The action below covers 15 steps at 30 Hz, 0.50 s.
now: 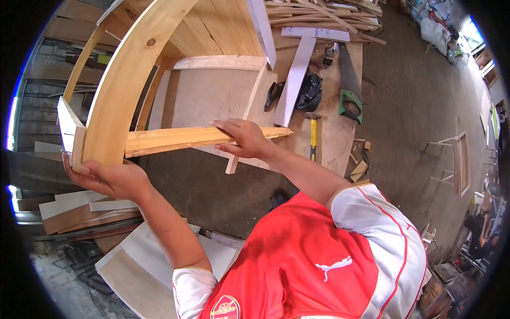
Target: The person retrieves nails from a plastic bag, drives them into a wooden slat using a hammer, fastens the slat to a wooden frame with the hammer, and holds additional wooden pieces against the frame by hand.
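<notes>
My left hand (114,178) is closed around the lower end of a wooden cabinet frame (118,74), at the corner where a short white-faced board (72,130) meets it. A long, narrow wooden plank (175,139) runs from that frame toward the right, its far end rough and tapered. My right hand (241,138) grips the plank across its width, fingers over the upper edge and thumb at the lower edge. Behind the plank, the frame's slatted wooden panel (212,29) rises at the top.
A workbench (332,143) carries a yellow-handled hammer (313,137), a green-handled saw (350,101), a black plastic bag (310,91), a white strip (295,80) and stacked wood strips (319,16). White and brown boards (143,266) lie low left; a wooden frame (461,162) stands right.
</notes>
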Tool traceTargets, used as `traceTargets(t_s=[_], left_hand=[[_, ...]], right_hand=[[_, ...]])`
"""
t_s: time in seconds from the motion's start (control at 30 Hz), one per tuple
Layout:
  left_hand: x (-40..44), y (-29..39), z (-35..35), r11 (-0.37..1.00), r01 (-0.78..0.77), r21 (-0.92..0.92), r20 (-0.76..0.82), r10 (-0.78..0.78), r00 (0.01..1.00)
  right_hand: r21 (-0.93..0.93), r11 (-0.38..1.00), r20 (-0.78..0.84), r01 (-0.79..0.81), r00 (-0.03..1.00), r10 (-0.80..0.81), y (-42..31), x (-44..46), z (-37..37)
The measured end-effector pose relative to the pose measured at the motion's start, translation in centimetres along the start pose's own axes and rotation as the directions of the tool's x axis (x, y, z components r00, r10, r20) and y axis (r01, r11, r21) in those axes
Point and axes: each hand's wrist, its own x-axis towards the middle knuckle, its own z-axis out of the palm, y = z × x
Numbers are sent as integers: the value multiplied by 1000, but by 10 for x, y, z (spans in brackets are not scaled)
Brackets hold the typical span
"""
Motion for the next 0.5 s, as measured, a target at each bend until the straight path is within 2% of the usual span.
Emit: traceTargets(t_s=[0.1,0.17,0.2,0.27,0.3,0.4,0.5], left_hand=[[0,-9,-8,995,-79,54,8,79,997],[-3,-8,-8,999,7,-40,-16,-8,1000],[-5,-8,-10,995,49,-83,-25,-51,998],[-5,-12,-15,999,38,-33,-22,-39,999],[-5,-14,-18,999,33,-10,-20,-33,999],[-6,-16,-20,989,85,-125,-28,-89,996],[-6,-28,-28,998,6,-69,-23,-8,1000]], right_hand=[[-49,999,-4,-16,1000,16,9,-11,2],[-46,999,-57,29,998,-31,21,-18,11],[-38,999,2,2,1000,-2,20,-17,9],[-26,999,122,-43,991,46,18,-14,5],[-20,999,141,-27,989,30,19,-14,4],[-6,1000,198,0,980,1,21,-10,1],[24,1000,235,-4,972,-1,15,-5,-3]])
